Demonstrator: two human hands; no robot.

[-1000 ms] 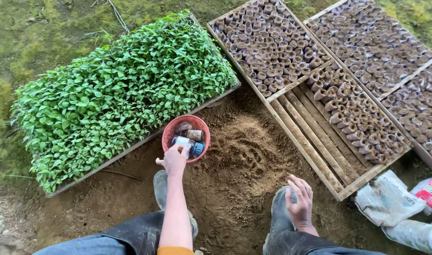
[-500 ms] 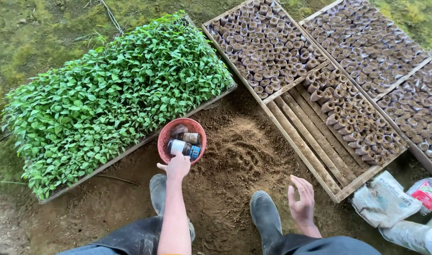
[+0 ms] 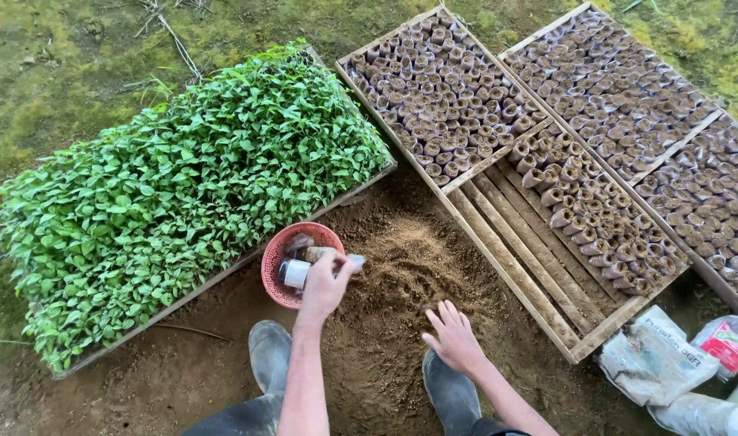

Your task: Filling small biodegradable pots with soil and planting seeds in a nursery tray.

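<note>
— So, what lies biggest on the ground?
— Bare soil with grass beyond, and on it a broad tray of green seedlings. Beside it sit two wooden crates packed with small soil-filled pots; the nearer one has an open stretch of slats. A loose soil heap sits between tray and crate.
— And the hands?
— The left hand is at the rim of a red basket, fingers closed on a small bottle lying across it. The right hand hovers, fingers spread and empty, just above the soil near the heap.
— Anything else?
— Two rubber boots below, and crumpled plastic bags at the crate's corner.
— Different from a moment ago?
— Yes. The right hand was turned up near the boot; now it stretches forward, palm down. The left hand has stayed at the basket.
</note>
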